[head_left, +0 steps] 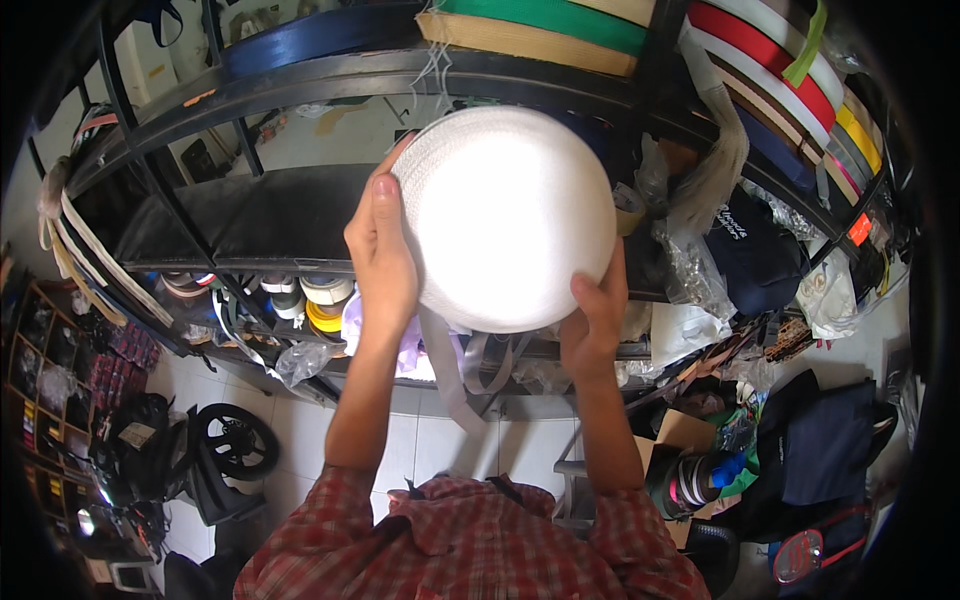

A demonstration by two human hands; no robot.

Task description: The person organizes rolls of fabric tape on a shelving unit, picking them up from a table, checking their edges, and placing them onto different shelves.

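A large, round roll of white webbing (515, 220) is held up in front of me, its flat face bright with glare. Woven texture shows along its left rim. My left hand (382, 240) grips the left edge, thumb pointing up along the side. On the lower right edge, my right hand (598, 310) is closed round the roll with its thumb on the face; its other fingers are mostly hidden behind. Below the roll hangs a loose grey-white strap (450, 375).
Black metal shelving (300, 100) spans the view ahead. Rolls of green webbing (560, 25) and red webbing (765, 70) lie on its upper level. Smaller tape rolls (325, 300) sit lower down. A motorbike wheel (238, 442) stands at left, a cardboard box (685, 432) at right.
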